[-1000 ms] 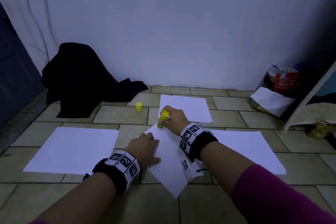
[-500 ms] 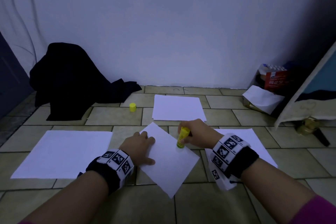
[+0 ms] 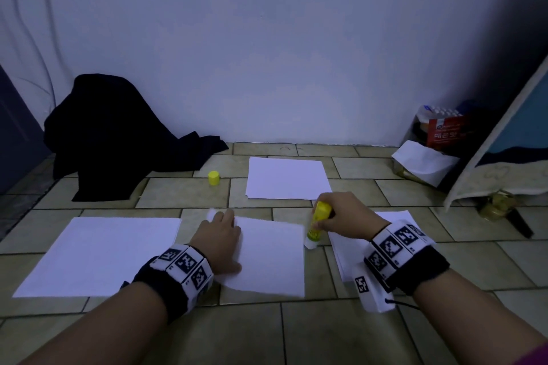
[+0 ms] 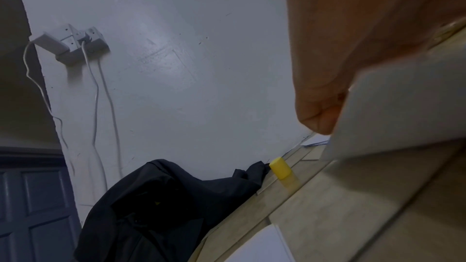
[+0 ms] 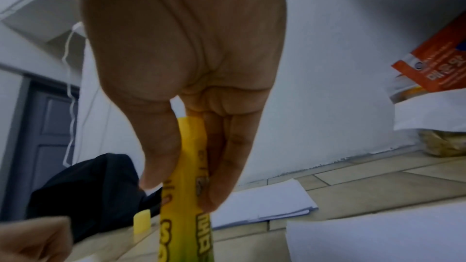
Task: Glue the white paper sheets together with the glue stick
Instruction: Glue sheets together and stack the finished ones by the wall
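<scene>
Fingers (image 5: 227, 158) and thumb of the right hand (image 3: 344, 215) were curled round the glue stick (image 3: 318, 222), pinching its yellow barrel from both sides. The stick stood nearly upright, leaning a little to the right at the top, with its white tip down at the right edge of the middle sheet (image 3: 272, 258); whether the tip touched the paper or the floor (image 3: 267, 332) just beside it could not be told. The right forearm came in from the lower right, wrist raised, the hand arched over the stick.

The left hand (image 3: 221, 238) lay palm down on the left part of the middle sheet, fingers straight and pointing away from the body, thumb spread toward the near right. It pressed flat on the paper and gripped nothing. The left forearm reached in from the lower left, low over the floor. Both wrists wore bands with black-and-white markers.

The middle sheet lay on the tiled floor between the two forearms. A left sheet (image 3: 98, 255) lay just beside it, a right sheet (image 3: 350, 252) lay partly under the right wrist, and a far stack (image 3: 286, 178) lay near the wall. The yellow cap (image 3: 213, 178) stood upright on the floor left of the far stack, apart from it. A dark cloth (image 3: 118, 133) was heaped against the wall at far left, and a red packet (image 3: 444, 132) sat in the far right corner.
</scene>
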The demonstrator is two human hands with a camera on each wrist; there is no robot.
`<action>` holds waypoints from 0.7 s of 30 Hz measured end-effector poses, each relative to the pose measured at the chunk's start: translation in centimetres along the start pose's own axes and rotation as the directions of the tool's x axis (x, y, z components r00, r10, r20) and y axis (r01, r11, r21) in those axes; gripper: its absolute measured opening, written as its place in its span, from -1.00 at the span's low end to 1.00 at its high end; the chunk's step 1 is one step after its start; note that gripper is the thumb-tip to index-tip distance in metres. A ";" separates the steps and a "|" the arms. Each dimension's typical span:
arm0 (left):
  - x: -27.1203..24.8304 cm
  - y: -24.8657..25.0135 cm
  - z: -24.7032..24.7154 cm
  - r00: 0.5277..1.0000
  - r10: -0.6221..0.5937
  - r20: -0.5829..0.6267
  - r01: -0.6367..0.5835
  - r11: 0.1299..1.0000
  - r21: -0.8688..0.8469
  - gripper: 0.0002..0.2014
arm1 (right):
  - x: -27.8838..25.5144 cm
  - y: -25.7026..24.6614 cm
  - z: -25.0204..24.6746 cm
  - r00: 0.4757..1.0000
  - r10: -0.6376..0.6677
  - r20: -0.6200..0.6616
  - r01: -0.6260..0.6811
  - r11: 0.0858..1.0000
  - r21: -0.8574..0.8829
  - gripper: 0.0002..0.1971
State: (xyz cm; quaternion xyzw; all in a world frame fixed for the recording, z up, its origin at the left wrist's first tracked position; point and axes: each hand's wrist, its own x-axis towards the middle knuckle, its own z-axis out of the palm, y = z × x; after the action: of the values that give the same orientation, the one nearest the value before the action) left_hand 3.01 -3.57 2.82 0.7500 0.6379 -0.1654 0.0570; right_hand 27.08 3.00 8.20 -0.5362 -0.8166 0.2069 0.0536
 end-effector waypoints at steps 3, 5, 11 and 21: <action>-0.5 0.3 0.1 1.000 -0.002 -0.016 0.002 1.000 -0.021 -0.25 | 1.1 -0.2 0.1 0.994 0.048 -0.100 -0.032 0.986 0.163 -0.75; -0.6 0.6 0.4 0.995 0.090 -0.040 -0.094 0.990 -0.102 -0.27 | 1.9 -0.6 0.6 0.990 0.057 -0.131 -0.029 0.978 0.206 -0.76; -0.5 1.1 0.5 0.987 0.154 0.036 -0.148 0.980 -0.134 -0.32 | 4.5 -2.3 2.4 0.981 0.077 -0.180 -0.028 0.966 0.259 -0.75; -0.5 1.2 0.3 0.988 0.132 0.085 -0.123 0.987 -0.100 -0.28 | 6.9 -5.5 4.5 0.989 0.052 -0.137 -0.019 0.972 0.235 -0.70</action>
State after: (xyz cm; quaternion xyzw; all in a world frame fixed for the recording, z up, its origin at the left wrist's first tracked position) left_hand 4.03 -4.32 2.59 0.7774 0.5924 -0.1652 0.1320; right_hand 18.10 6.09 5.35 -0.5541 -0.7710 0.2636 0.1703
